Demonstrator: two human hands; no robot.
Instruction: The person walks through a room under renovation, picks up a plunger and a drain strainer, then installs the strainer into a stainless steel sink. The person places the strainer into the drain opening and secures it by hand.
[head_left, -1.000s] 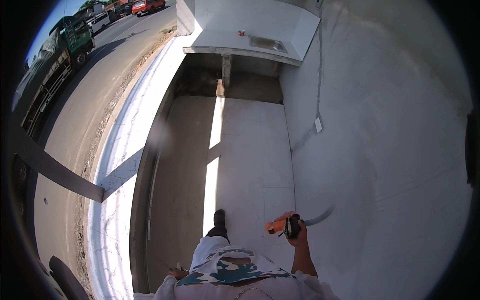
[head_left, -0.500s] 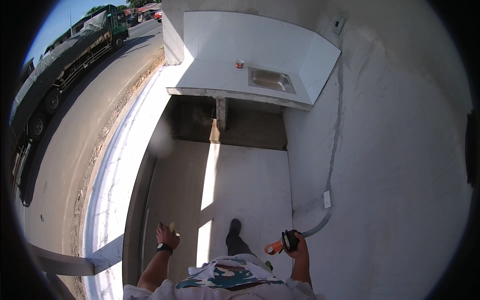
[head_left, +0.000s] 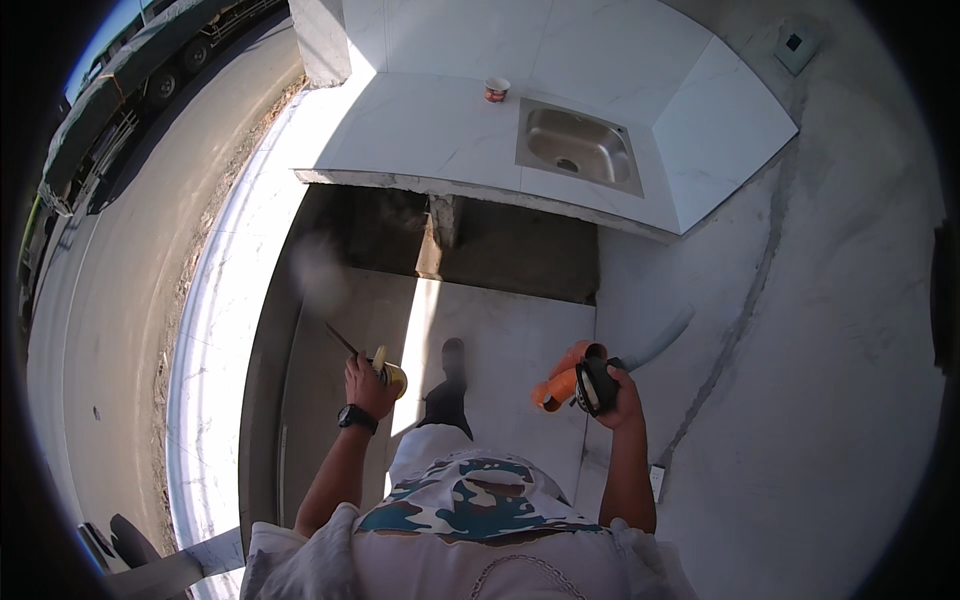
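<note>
My left hand [head_left: 368, 385] is closed on a yellow round object [head_left: 395, 380] with a pale handle and a thin dark rod [head_left: 342, 338], partly hidden by my fingers. My right hand [head_left: 620, 400] grips a bundle: orange pipe fittings [head_left: 560, 390], a black rounded object [head_left: 597, 385] with a pale band, and a length of grey pipe [head_left: 655, 340] sticking out to the right. Both hands are held out at waist height over the pale floor [head_left: 515, 330]. My dark boot [head_left: 453, 360] shows between them.
Ahead stands a white tiled counter [head_left: 420, 130] with a steel sink [head_left: 575, 150] and a small cup [head_left: 497, 90], above a dark recess [head_left: 510, 240]. A grey wall [head_left: 820, 330] is on my right; a white ledge [head_left: 225, 280], road [head_left: 110, 300] and large truck [head_left: 150, 60] are on my left.
The counter and sink appear nearer and larger as I have moved forward. My left hand has risen into fuller view, and the truck's position along the road has shifted.
</note>
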